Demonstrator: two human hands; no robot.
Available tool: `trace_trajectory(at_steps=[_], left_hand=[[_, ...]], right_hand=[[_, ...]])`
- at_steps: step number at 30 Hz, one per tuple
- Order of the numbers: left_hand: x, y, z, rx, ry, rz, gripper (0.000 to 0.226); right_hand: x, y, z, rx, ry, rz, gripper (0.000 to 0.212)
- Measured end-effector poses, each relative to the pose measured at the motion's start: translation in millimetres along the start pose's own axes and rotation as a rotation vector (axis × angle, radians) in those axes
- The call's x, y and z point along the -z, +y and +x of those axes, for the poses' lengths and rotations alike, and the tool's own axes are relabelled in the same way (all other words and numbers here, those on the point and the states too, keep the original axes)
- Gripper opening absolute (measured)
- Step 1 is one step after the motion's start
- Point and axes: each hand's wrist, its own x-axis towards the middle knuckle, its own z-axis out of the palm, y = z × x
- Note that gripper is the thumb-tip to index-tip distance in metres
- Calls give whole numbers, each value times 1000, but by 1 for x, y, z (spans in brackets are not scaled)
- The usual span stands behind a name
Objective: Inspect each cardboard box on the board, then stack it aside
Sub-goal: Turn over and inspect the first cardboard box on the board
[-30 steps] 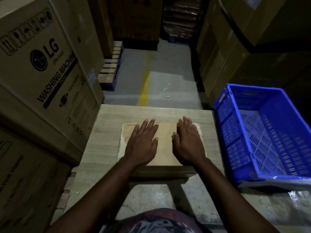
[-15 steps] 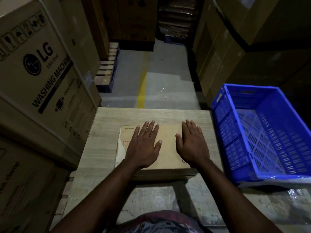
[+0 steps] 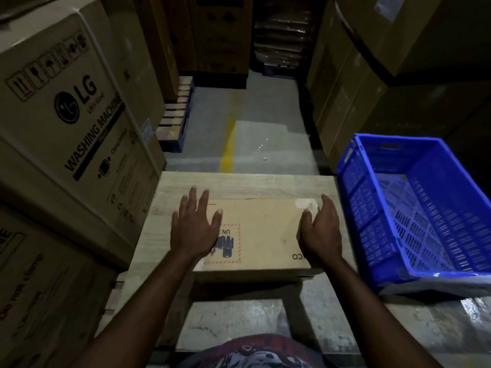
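Note:
A flat brown cardboard box [image 3: 261,235] lies on the pale wooden board [image 3: 239,185], near its front edge. A red-dashed label with battery symbols and upside-down print shows on its top. My left hand [image 3: 196,227] lies flat with straight fingers over the box's left edge, fingertips reaching onto the board. My right hand [image 3: 320,229] is at the box's right edge, thumb on top near a white patch at the far right corner, fingers down along the side.
A blue plastic crate [image 3: 414,208] stands empty right of the board. Large cartons, one printed LG washing machine [image 3: 71,123], tower on the left; more cartons line the right. A concrete aisle with a yellow line [image 3: 228,144] runs ahead, and pallets [image 3: 176,120] sit at left.
Both hands have slid apart from the middle of the box top to its left and right edges. The label is now uncovered.

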Motion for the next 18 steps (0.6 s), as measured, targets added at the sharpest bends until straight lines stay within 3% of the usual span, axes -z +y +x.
trace_trajectory(at_steps=[3, 5, 7, 18], left_hand=[[1, 1, -11, 275, -9, -329, 74], [2, 2, -17, 363, -10, -357, 71], [5, 2, -22, 348, 35, -372, 59], [25, 13, -41, 325, 154, -535, 32]], right_hand=[[6, 2, -4, -85, -62, 37, 58], [11, 3, -6, -142, -139, 52, 47], [15, 2, -8, -154, -163, 81, 36], [22, 8, -25, -162, -5, 225, 23]])
